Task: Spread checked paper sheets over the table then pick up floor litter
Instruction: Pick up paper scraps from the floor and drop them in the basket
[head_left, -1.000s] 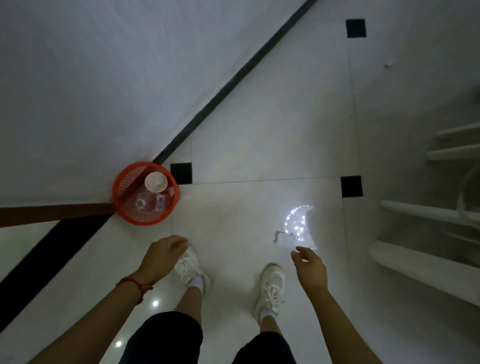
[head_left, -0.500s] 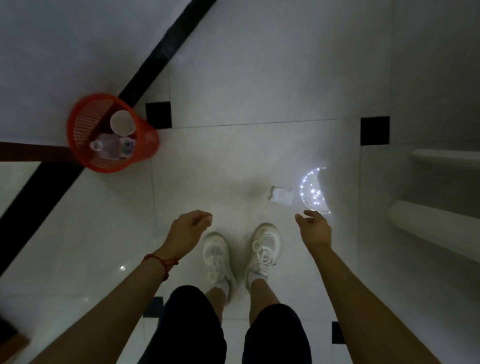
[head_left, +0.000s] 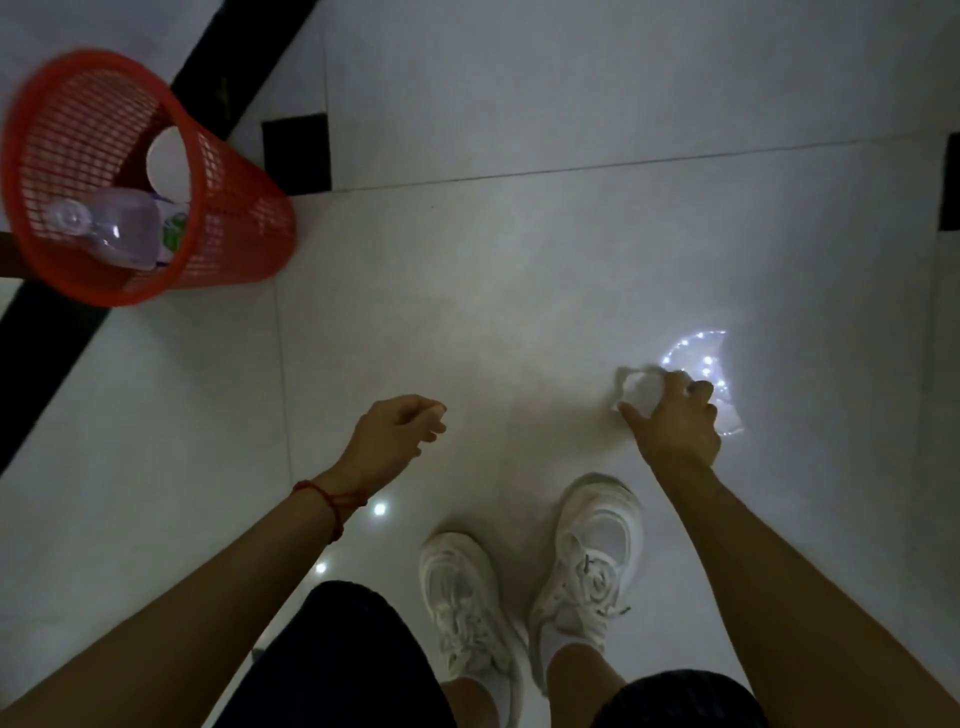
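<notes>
A small crumpled piece of white paper litter (head_left: 638, 388) lies on the pale tiled floor ahead of my right shoe. My right hand (head_left: 675, 422) is down on it, fingers and thumb curled around the scrap. My left hand (head_left: 396, 431) hangs above the floor to the left, fingers loosely curled and holding nothing; a red string band circles that wrist. An orange mesh waste basket (head_left: 234, 218) stands at the upper left with a clear plastic bottle (head_left: 111, 226) and a white cup (head_left: 167, 161) inside.
My two white trainers (head_left: 587, 561) stand at the bottom centre. A bright lamp reflection (head_left: 701, 358) glints on the floor just beyond my right hand. A black floor strip (head_left: 47, 332) runs diagonally past the basket. Black inset tiles (head_left: 296, 153) mark tile corners.
I have bent lower, so floor and basket look bigger. My right hand went from hovering near the paper scrap to closing around it. My left hand stays loosely curled.
</notes>
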